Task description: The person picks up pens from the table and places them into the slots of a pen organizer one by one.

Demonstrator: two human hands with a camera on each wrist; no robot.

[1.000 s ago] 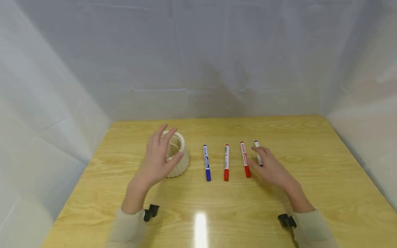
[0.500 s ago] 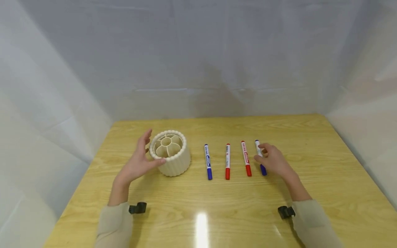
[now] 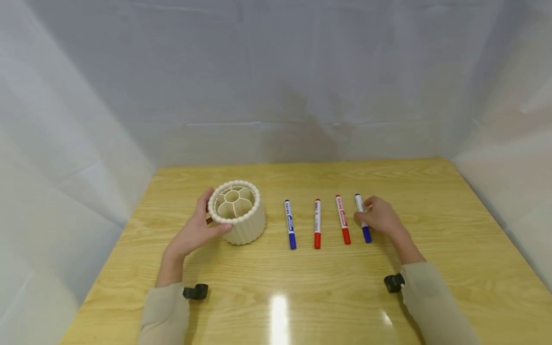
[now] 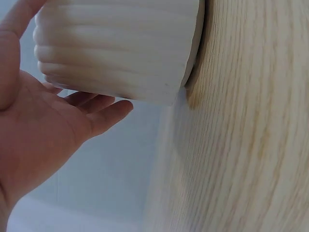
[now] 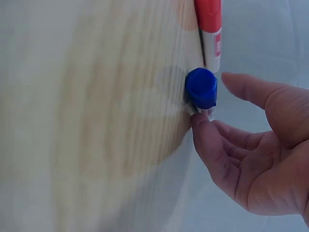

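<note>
A: Cream ribbed plastic pen holder (image 3: 238,212), round, with petal-shaped compartments, stands upright on the light wooden counter (image 3: 302,287), left of centre. What is the left hand (image 3: 194,230) doing?

B: It cups the holder's left wall, thumb at the near side and fingers round the far side. The left wrist view shows the palm close to the ribbed wall, fingers only lightly curved, so the grip reads as a steadying contact, not a clamp.

A: And the right hand (image 3: 381,218)?

B: It rests on the rightmost blue-capped white marker (image 3: 361,218), which lies flat on the counter. In the right wrist view a fingertip (image 5: 203,123) touches the barrel just behind the blue cap, thumb opposite: a pinch is forming, but a full grip is not confirmed.

A: The other markers?

B: A red-capped marker (image 3: 342,219) lies just beside it, then another red-capped marker (image 3: 317,224) and a blue-capped marker (image 3: 290,224), all parallel.

A: Step in hand?

B: Judged: pickup of the rightmost marker. The next move calls for closing the pinch and lifting clear of the neighbouring red one.
</note>
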